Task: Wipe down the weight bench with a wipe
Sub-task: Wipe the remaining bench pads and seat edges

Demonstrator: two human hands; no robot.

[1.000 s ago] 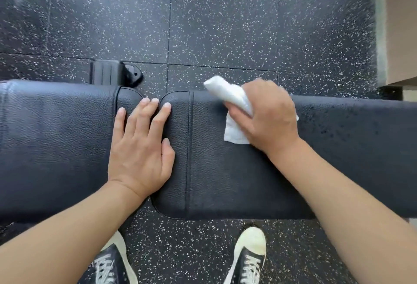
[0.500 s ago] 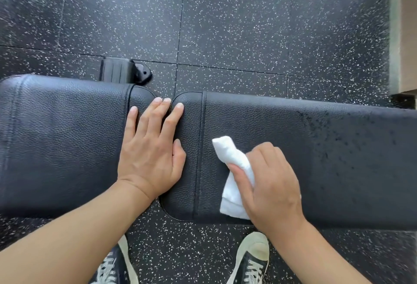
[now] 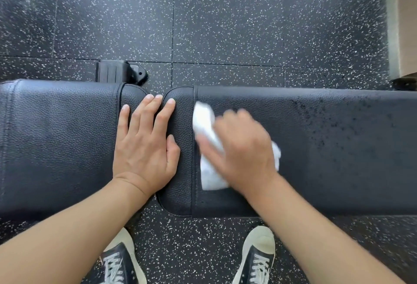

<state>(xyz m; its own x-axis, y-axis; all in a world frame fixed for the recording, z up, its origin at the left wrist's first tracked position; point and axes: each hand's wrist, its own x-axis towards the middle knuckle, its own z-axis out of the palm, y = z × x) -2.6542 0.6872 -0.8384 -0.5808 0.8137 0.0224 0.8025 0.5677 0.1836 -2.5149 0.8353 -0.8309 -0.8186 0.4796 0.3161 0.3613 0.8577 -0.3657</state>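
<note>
Black pebbled-leather weight bench runs left to right across the view, split into 2 pads by a narrow gap, above a black speckled rubber floor. The right hand presses a crumpled white wipe onto the right pad just beside the gap; the hand is motion-blurred. Its fingers look curled down over the wipe, holding it against the leather, though blur hides the exact grip. The left hand lies flat with 4 fingers straight and the thumb alongside, spanning the gap and bracing, holding nothing. To wipe well, I judge that even pressure, overlapping strokes from far edge to near edge, and working rightward toward the dark speckled patch would suit.
</note>
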